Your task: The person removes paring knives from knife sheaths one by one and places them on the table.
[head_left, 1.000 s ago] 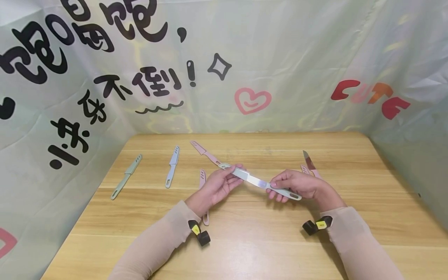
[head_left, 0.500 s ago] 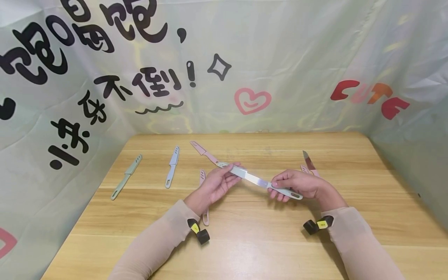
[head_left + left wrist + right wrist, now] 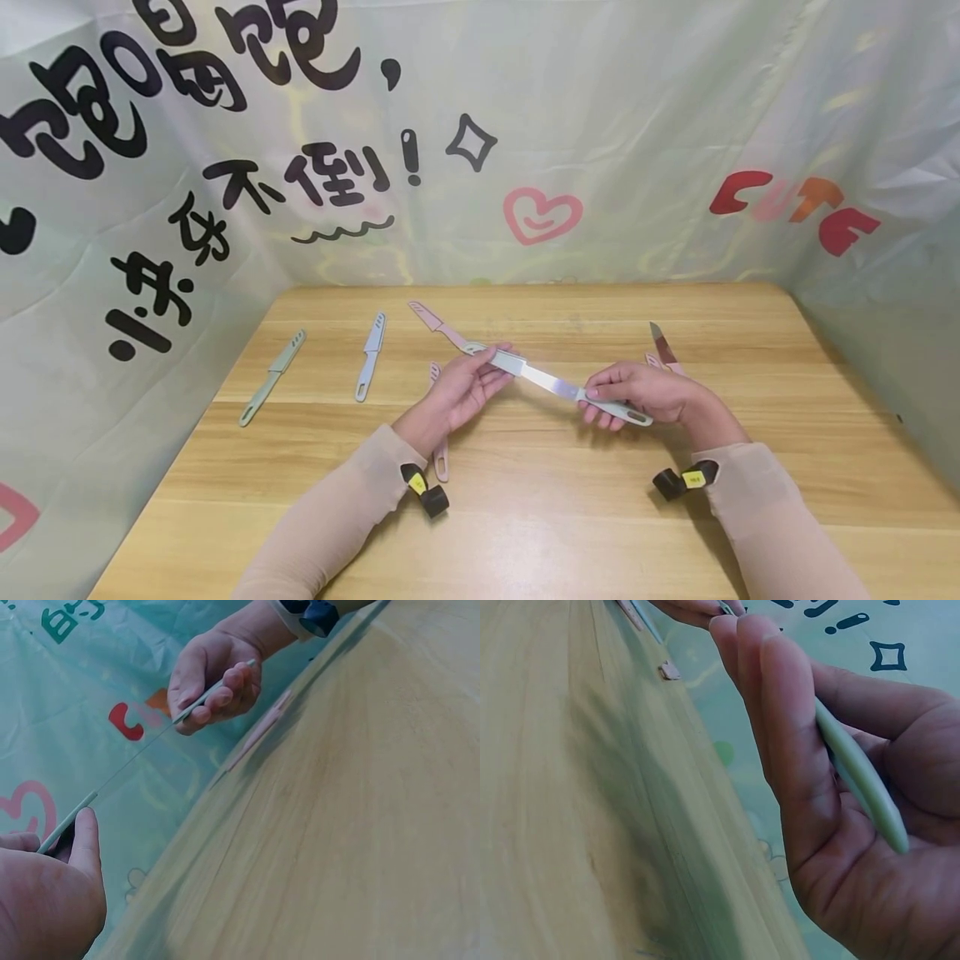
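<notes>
Both hands are on one pale green paring knife [image 3: 617, 412] above the table. My right hand [image 3: 639, 390] grips its handle between thumb and fingers, handle end pointing right. With thumb and fingers, my left hand [image 3: 463, 395] pinches the matching green blade sheath [image 3: 509, 362]. A length of shiny blade [image 3: 551, 382] shows between sheath and handle, its tip hidden inside the sheath. In the left wrist view the blade [image 3: 135, 756] appears edge-on as a thin line between the hands. The right wrist view shows the green handle [image 3: 866, 780] lying across the curled fingers.
A green sheathed knife [image 3: 273, 379] and a lavender one [image 3: 371, 357] lie at left. One pink knife [image 3: 426, 316] lies behind my left hand, another [image 3: 441, 463] under the left wrist. Beyond my right hand are a pink knife with bare blade [image 3: 663, 343] and a pink sheath [image 3: 652, 360].
My hands have drawn slightly apart, the left moving a little left and the right a little right. More blade shows out of the green sheath. The knives on the table stay put.
</notes>
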